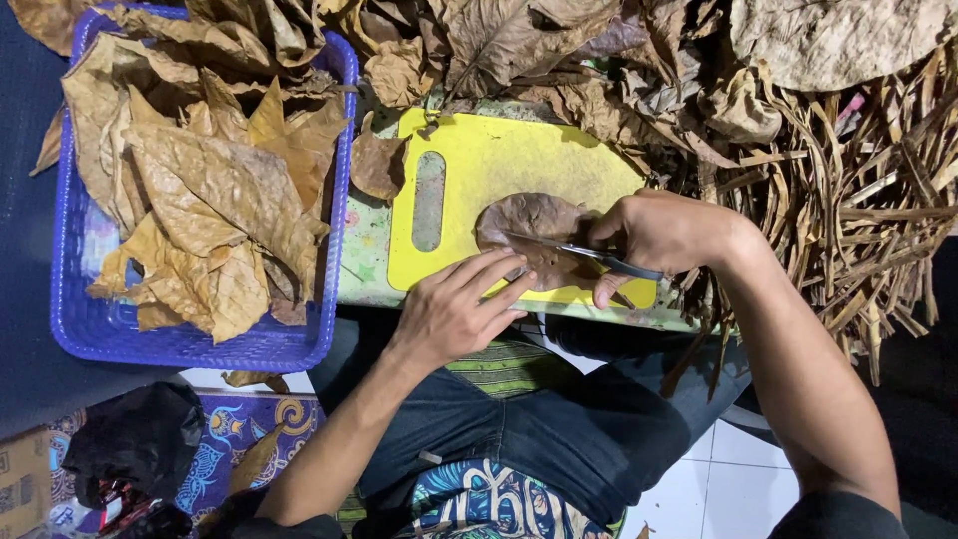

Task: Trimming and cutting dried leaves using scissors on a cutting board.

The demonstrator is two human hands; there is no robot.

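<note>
A rounded brown leaf piece (534, 225) lies flat on a yellow cutting board (519, 160) with a slot handle. My left hand (454, 309) rests at the board's near edge, fingertips pressing the leaf's lower rim. My right hand (659, 235) grips scissors (569, 250) whose blades lie across the leaf, pointing left.
A blue plastic basket (85, 329) full of dry tan leaves stands at the left. Loose dried leaves (519, 40) are heaped behind the board, and a pile of stripped leaf stems (868, 220) lies at the right. A black bag (135, 439) sits on the patterned mat below left.
</note>
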